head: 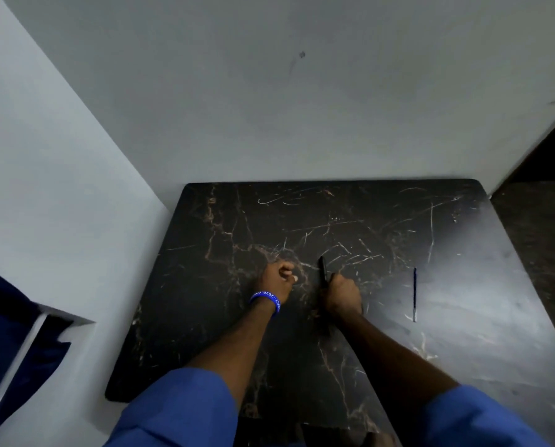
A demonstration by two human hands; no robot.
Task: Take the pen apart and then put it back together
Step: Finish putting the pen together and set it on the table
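Note:
My right hand is closed around a black pen barrel, whose far end sticks up out of my fist above the table. My left hand, with a blue wristband, rests on the table just left of it with the fingers curled in; whether a small part sits between the fingertips I cannot tell. A thin blue ink refill lies alone on the table to the right, pointing away from me, a hand's width from my right hand.
The black marble-patterned table stands in a corner against pale walls at the back and left. Its left edge and far right edge are close. A dark blue object with a white frame sits at lower left.

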